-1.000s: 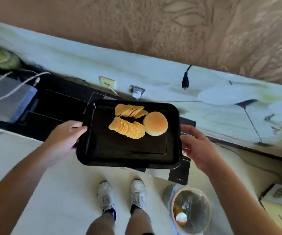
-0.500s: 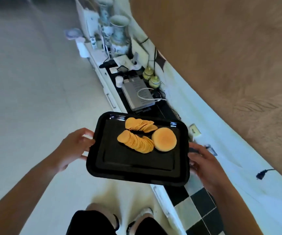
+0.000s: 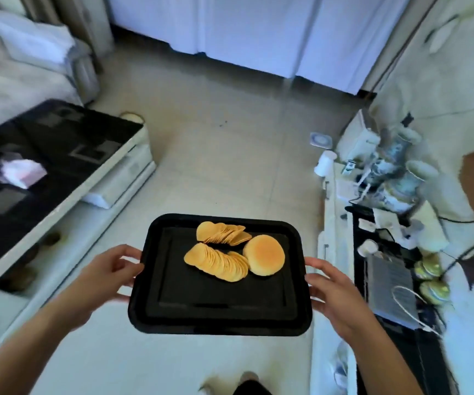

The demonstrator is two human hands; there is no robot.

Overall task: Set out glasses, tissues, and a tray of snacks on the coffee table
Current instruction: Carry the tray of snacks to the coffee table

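Both hands, left hand (image 3: 107, 276) and right hand (image 3: 335, 295), grip the black tray (image 3: 218, 306) of chips (image 3: 218, 262) and a bun (image 3: 263, 255). The view has swung from the sideboard to the coffee table (image 3: 45, 155) and its tissue pack (image 3: 16, 172); delivery looks near.

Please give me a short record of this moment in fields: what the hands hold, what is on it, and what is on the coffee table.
left hand: holds tray's left edge
right hand: holds tray's right edge
tray: black, carried above the floor
on tray: two rows of chips, one bun
coffee table: to the left, dark top
on table: tissues
glasses: none seen
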